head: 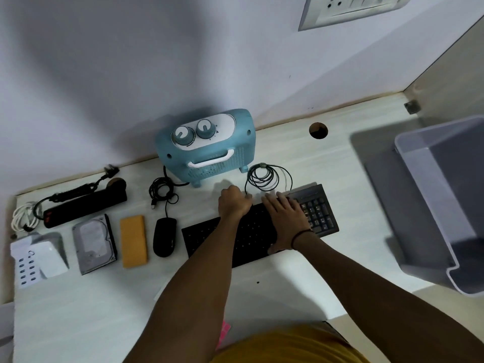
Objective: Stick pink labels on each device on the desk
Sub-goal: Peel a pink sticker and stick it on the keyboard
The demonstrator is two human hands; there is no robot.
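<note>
Both hands are on the black keyboard (pixel 251 231), which lies near the middle of the desk (pixel 78 305), angled toward its back right. The left hand (pixel 234 201) sits at the keyboard's far edge with its fingers curled down against that edge — whether anything is pinched under them cannot be told. The right hand (pixel 284 216) lies flat beside it, fingers straight and spread, pressing on the keys just left of the number pad. The two hands are close but apart.

A strip of pink labels (pixel 224 334) shows at the desk's front edge, partly hidden by the left forearm.

Behind the keyboard, against the back edge, stands a blue heater (pixel 209 145) with two dials and a white handle; a coiled black cable (pixel 263 176) lies just right of its foot. Left of the keyboard, in a row toward the left edge: a black mouse (pixel 164 237), an orange case (pixel 133 241), a hard drive (pixel 94 243) and a white charging hub (pixel 36 258). Behind that row lies a black power strip (pixel 86 205), with a white cable (pixel 25 216) coiled at the left edge. A grey bin (pixel 445 200) stands at the right edge
</note>
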